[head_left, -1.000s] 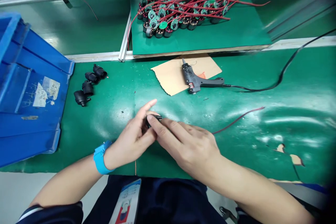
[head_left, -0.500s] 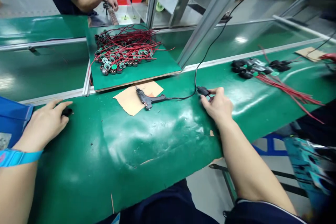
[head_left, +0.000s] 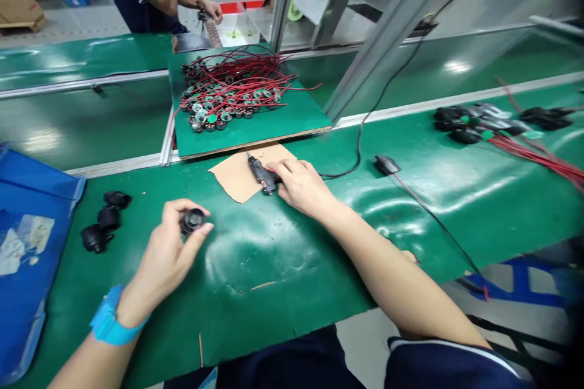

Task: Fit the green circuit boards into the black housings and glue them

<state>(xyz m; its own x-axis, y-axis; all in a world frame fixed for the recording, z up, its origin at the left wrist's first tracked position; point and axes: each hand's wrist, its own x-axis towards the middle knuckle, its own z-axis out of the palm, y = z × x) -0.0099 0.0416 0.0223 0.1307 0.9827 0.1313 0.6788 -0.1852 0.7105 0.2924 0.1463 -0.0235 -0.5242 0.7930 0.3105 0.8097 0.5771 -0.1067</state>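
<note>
Grasping of a black pistol-shaped glue gun (head_left: 260, 173) over torn tan cardboard (head_left: 232, 183) is apparently being done, it being part-wrapped by the right hand's (head_left: 308, 188) curled fingers, while a round black plastic housing (head_left: 192, 220) is pinched by the left hand (head_left: 168, 249) and a secure grip seems called for next.

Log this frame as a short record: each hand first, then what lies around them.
Left hand: holds a round black part
Right hand: fingers around the handle of a black glue gun
Near the gun: brown cardboard
Far left: three black pieces beside a blue bin
Behind: red-wired components piled on a green board
Right: wired black piece, apart from a larger cluster
Background: another person's hand
</note>
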